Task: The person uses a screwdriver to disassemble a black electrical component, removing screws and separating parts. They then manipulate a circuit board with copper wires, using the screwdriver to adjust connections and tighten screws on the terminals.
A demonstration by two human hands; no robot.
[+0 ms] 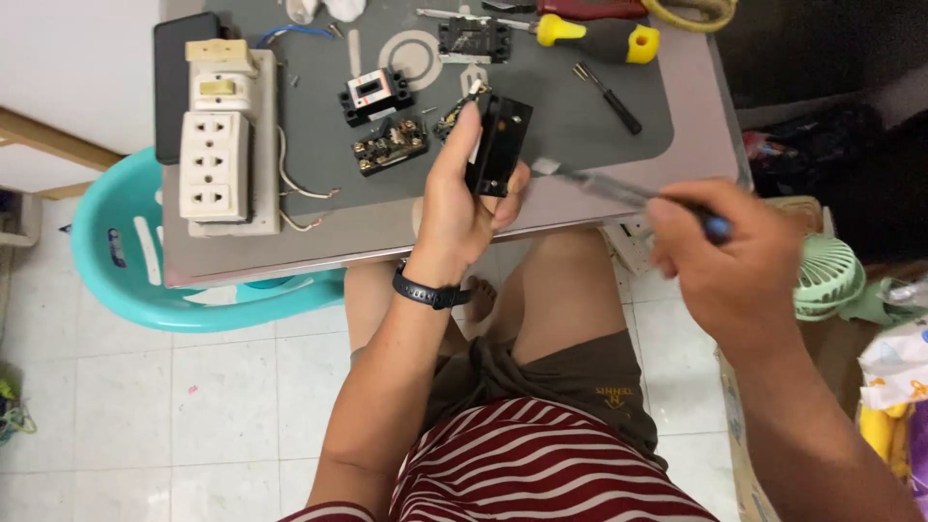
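One black switch block [498, 145] stands upright in the left hand [462, 208], fingers closed around it, above the table's front edge [290, 253]. The right hand [739, 266] is wrapped around a screwdriver [628, 193], blurred, its tip just beside the block. Behind lie two smaller black parts [377, 94] [391, 145]; a white socket strip [217, 145] sits near the left edge.

A small table [387, 242] holds a big grey mat [580, 116]. On the mat lie a white socket block [217, 159] with loose wires, small black switch parts [377, 94], a screwdriver with a yellow and black handle [599, 37] and a thin black tool [609, 97]. A dark phone [172, 87] lies at the table's left edge, just beside the socket block.
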